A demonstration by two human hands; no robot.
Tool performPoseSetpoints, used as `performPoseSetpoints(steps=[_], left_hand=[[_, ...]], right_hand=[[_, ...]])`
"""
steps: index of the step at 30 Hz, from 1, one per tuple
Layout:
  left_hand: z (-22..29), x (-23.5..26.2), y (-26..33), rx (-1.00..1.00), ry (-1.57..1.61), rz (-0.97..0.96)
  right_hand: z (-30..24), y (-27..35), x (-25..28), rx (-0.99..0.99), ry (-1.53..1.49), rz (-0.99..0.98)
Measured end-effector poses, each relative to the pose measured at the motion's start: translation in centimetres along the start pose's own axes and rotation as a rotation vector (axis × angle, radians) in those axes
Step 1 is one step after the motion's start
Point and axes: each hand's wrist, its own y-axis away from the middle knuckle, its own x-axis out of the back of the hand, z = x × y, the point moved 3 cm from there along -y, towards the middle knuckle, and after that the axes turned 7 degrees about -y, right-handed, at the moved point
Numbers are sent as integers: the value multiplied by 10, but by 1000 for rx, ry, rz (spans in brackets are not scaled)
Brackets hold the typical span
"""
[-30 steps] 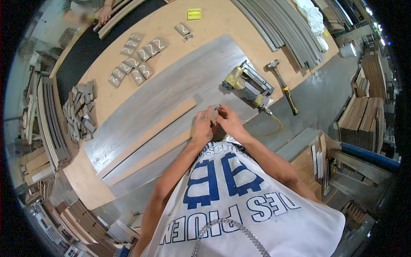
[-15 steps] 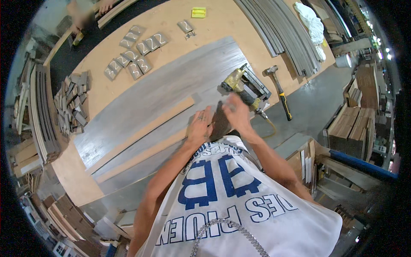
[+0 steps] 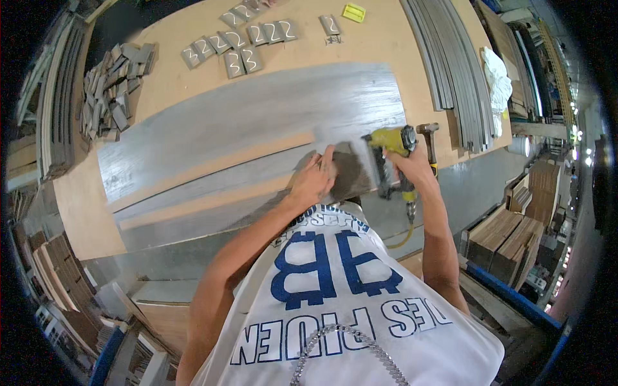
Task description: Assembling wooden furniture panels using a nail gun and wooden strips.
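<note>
My right hand [image 3: 414,166] is wrapped round the handle of a yellow and black nail gun [image 3: 390,137], lifted over the right end of a grey wood panel [image 3: 257,96]. A yellow hose hangs from the gun. My left hand [image 3: 315,177] lies on the panel with fingers stretched out and holds nothing. Beside it end two long boards with tan faces, the upper strip [image 3: 219,169] and the lower strip [image 3: 206,201]. A dark shadow falls on the panel between my hands.
A hammer [image 3: 429,145] lies right of the nail gun. Long grey boards [image 3: 444,71] are stacked at the right, near a white cloth [image 3: 496,80]. Small marked blocks [image 3: 236,62], a yellow box [image 3: 354,11] and a pile of offcuts [image 3: 116,87] sit farther back. Another person's hand shows at the top.
My right hand has taken hold of the nail gun and raised it off the panel, turning it. My left hand stays on the panel by the strips. The whole view has shifted.
</note>
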Motion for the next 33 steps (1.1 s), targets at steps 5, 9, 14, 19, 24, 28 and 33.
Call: performPoseSetpoints(steps=[5, 9, 14, 19, 24, 28, 33], left_hand=[[2, 9, -1, 53, -34, -84], [0, -1, -1, -76, -244, -55], [9, 20, -6, 43, -76, -185], [8, 21, -1, 113, -22, -228], [5, 8, -1, 85, 48, -40], [2, 5, 3, 34, 8, -1], [-10, -15, -1, 5, 82, -76]], right_hand=[[-28, 44, -29, 37, -227, -214], [-29, 45, -42, -70, -14, -254], [-20, 43, -47, 25, 3, -118], [-9, 39, -54, 54, 21, -81], [5, 34, -59, 53, 103, -46], [-20, 40, -59, 138, 140, -75], [-30, 60, -47, 36, 70, -120]])
